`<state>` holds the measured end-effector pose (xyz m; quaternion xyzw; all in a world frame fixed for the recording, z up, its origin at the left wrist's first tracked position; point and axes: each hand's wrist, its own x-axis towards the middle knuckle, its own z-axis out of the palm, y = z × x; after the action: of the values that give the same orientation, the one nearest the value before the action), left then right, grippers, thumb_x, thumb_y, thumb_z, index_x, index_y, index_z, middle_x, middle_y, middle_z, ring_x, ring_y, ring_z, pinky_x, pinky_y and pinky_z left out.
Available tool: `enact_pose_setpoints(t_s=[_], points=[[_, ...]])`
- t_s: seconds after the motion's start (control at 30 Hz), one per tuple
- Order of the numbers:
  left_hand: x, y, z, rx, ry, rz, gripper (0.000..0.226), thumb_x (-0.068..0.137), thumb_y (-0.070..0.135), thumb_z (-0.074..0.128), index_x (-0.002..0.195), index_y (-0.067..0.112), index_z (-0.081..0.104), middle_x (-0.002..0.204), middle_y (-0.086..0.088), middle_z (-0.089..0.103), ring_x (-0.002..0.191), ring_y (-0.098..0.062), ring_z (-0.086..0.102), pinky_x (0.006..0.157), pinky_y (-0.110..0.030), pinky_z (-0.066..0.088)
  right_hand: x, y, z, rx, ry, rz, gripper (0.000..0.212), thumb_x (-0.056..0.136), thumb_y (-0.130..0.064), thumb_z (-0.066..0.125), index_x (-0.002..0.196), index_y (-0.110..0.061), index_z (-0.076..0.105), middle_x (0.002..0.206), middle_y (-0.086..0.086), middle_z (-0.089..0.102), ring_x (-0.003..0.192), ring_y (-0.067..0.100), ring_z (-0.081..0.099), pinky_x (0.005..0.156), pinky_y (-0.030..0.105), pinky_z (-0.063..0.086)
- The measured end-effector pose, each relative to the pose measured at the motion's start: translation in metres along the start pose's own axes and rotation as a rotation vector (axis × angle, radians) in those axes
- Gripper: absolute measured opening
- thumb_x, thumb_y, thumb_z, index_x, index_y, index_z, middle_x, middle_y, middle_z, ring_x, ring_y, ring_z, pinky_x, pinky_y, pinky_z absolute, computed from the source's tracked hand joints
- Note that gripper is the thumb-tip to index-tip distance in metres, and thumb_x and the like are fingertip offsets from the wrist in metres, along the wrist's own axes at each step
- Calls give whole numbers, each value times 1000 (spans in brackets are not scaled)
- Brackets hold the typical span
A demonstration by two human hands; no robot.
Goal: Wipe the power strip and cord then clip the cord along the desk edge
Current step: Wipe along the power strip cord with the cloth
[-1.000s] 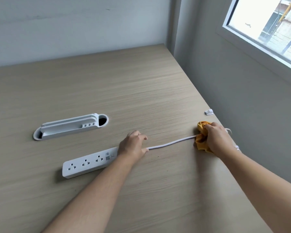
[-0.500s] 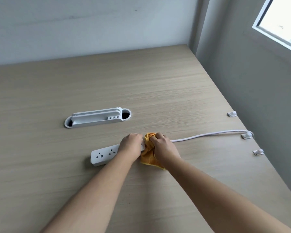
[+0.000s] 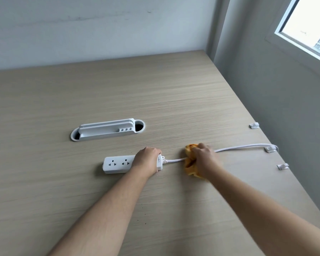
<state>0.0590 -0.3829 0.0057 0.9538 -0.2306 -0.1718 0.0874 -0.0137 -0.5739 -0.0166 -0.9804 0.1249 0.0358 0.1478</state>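
A white power strip (image 3: pixel 116 164) lies flat on the wooden desk (image 3: pixel 155 89). My left hand (image 3: pixel 147 161) presses down on its right end, covering part of it. Its white cord (image 3: pixel 238 147) runs right to the desk edge and sits in the middle one of three white clips (image 3: pixel 269 149). My right hand (image 3: pixel 204 159) is closed around an orange cloth (image 3: pixel 189 162), which wraps the cord a short way from the strip. The other two clips (image 3: pixel 254 125) (image 3: pixel 282 166) hold nothing.
A white oval cable grommet (image 3: pixel 107 131) is set into the desk behind the strip. The desk's right edge runs along a grey wall below a window (image 3: pixel 310 28). A pale wall stands at the back.
My right hand with the cloth went from the desk edge to the strip, and has now slid a little right along the cord again. My left hand stays on the strip.
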Motion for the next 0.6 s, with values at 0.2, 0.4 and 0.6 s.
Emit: enact_pose_setpoints(t_s=[0.2, 0.4, 0.6], points=[[-1, 0, 0, -2, 46, 3, 30, 70, 12, 69, 99, 22, 67, 97, -2, 69, 93, -26, 63, 77, -35, 53, -4, -53, 28, 143, -37, -164, 25, 77, -25, 49, 93, -9, 61, 98, 12, 53, 95, 31, 52, 75, 38, 44], [0, -1, 2, -1, 20, -22, 45, 62, 15, 79, 104, 19, 65, 101, -3, 68, 94, -24, 62, 74, -31, 48, -4, 67, -12, 196, 96, 151, 17, 74, -32, 48, 68, -18, 56, 77, 0, 46, 83, 28, 53, 64, 29, 31], [3, -3, 7, 22, 48, -33, 54, 61, 14, 82, 111, 21, 64, 105, -2, 69, 98, -24, 62, 76, -31, 46, -11, 145, -36, -48, 106, 327, 14, 82, -9, 52, 86, -10, 65, 93, 11, 52, 86, 29, 50, 69, 29, 34]])
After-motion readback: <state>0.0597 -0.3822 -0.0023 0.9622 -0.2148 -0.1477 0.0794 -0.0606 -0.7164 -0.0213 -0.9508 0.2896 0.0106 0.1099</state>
